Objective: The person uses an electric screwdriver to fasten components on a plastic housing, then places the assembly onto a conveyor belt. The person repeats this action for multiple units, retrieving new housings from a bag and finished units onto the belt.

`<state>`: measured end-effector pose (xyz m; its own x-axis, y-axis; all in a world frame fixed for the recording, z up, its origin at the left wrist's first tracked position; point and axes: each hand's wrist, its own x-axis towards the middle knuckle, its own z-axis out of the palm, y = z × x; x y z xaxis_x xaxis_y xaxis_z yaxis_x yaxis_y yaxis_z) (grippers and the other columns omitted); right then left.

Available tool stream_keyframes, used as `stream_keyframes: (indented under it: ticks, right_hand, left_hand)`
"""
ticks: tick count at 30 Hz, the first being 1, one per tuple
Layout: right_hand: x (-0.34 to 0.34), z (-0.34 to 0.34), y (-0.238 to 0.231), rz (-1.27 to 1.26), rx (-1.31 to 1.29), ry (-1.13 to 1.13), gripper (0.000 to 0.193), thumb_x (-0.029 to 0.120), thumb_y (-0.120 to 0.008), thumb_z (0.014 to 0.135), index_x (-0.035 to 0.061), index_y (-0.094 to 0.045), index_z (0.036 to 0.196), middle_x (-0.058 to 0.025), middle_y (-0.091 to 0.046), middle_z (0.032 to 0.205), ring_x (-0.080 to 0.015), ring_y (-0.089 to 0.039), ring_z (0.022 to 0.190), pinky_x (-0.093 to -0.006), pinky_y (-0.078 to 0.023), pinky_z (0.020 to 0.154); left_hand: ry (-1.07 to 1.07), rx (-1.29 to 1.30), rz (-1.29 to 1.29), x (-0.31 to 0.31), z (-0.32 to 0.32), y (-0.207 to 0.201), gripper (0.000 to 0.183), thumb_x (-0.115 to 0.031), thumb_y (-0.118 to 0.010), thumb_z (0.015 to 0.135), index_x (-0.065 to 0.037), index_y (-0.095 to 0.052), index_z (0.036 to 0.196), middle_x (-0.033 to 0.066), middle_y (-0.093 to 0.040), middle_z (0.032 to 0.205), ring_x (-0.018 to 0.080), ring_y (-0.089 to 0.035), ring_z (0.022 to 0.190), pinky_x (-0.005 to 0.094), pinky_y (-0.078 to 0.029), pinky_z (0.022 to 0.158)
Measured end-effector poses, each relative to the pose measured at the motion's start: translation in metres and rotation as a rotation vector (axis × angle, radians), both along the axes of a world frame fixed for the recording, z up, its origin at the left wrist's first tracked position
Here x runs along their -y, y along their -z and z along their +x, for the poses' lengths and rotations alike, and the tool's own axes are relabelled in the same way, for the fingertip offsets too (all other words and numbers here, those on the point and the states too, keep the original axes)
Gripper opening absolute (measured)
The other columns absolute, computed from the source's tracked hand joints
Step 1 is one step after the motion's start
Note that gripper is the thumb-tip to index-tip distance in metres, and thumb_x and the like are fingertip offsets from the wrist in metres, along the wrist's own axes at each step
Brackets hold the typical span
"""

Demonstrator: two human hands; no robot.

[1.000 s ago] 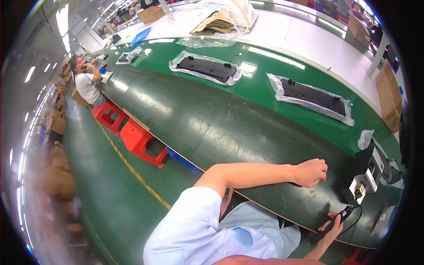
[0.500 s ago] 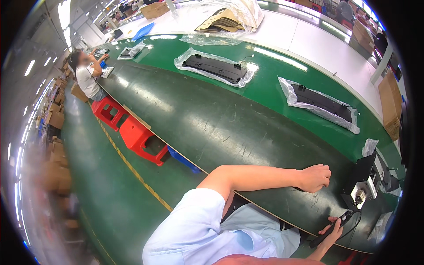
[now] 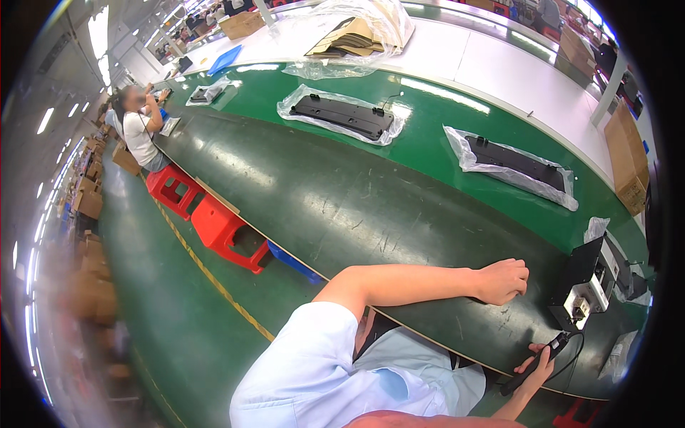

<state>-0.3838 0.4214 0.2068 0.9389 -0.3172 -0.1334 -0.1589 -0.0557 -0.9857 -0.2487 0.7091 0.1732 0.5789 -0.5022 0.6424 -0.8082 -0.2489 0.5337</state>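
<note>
My left hand (image 3: pixel 503 282) rests on the dark green work surface (image 3: pixel 321 192), its fingers curled into a loose fist. The palm side is hidden, so I cannot see if anything is in it. Lower right, over the front edge, my right hand (image 3: pixel 540 366) wraps round a black corded electric screwdriver (image 3: pixel 555 345), held at a slant. Its cable loops on the right side. Just beyond that hand stands a black and silver box-shaped machine (image 3: pixel 581 289), apart from my left fist.
Two long black panels, one farther left (image 3: pixel 342 118) and one nearer (image 3: pixel 514 162), lie on clear plastic bags along the green belt. Cardboard sheets (image 3: pixel 349 36) sit on the white shelf. Red stools (image 3: pixel 221 232) line the left edge. A seated person (image 3: pixel 139 128) works far left.
The whole view has shifted slightly. My left fist and my right hand with the screwdriver have hardly moved relative to the table.
</note>
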Motion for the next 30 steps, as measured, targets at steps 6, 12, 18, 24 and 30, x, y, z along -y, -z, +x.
stream_keyframes:
  ticks: [6,12,18,24,30]
  right_hand:
    - [-0.006,-0.001,-0.001,0.004,-0.005,0.01,0.035,0.034,-0.055,0.107,-0.0003,-0.056,0.106,-0.0152,-0.066,0.099,-0.011,-0.047,0.042,-0.0272,-0.043,0.035]
    - [-0.008,-0.003,-0.001,0.009,0.0,0.003,0.034,0.034,-0.055,0.107,0.0,-0.057,0.106,-0.0154,-0.066,0.099,-0.011,-0.046,0.042,-0.0273,-0.042,0.035]
    - [-0.011,-0.005,-0.001,0.016,0.006,0.004,0.034,0.034,-0.055,0.107,0.0001,-0.057,0.106,-0.0154,-0.066,0.099,-0.0109,-0.046,0.042,-0.0272,-0.042,0.035]
    - [-0.013,-0.006,-0.002,0.016,0.016,0.0,0.035,0.035,-0.055,0.107,-0.0001,-0.057,0.106,-0.0154,-0.066,0.099,-0.0109,-0.046,0.042,-0.0273,-0.042,0.035]
    - [-0.021,-0.004,-0.006,0.032,0.015,-0.016,0.036,0.035,-0.057,0.107,-0.0012,-0.058,0.107,-0.0149,-0.068,0.099,-0.0109,-0.047,0.042,-0.0274,-0.042,0.035]
  left_hand:
    - [0.014,-0.015,-0.002,-0.005,0.0,0.0,0.011,-0.004,-0.066,0.081,-0.008,-0.074,0.086,0.0073,-0.063,0.095,0.0281,-0.057,0.098,0.0409,-0.047,0.086]
    - [0.013,-0.013,0.008,-0.01,-0.001,-0.002,0.01,-0.005,-0.066,0.081,-0.008,-0.074,0.087,0.0082,-0.063,0.095,0.0284,-0.057,0.098,0.0411,-0.047,0.086]
    - [0.02,-0.012,-0.004,-0.012,-0.002,-0.001,0.009,-0.005,-0.067,0.081,-0.008,-0.074,0.087,0.0084,-0.063,0.095,0.0286,-0.057,0.098,0.0414,-0.047,0.087]
    - [0.012,-0.006,-0.012,-0.014,-0.004,-0.002,0.009,-0.004,-0.067,0.081,-0.008,-0.074,0.086,0.008,-0.063,0.094,0.0286,-0.057,0.097,0.0409,-0.047,0.086]
    - [0.02,0.011,-0.043,-0.023,-0.003,-0.008,0.01,-0.003,-0.067,0.081,-0.007,-0.073,0.088,0.0085,-0.062,0.094,0.0303,-0.057,0.095,0.0424,-0.048,0.085]
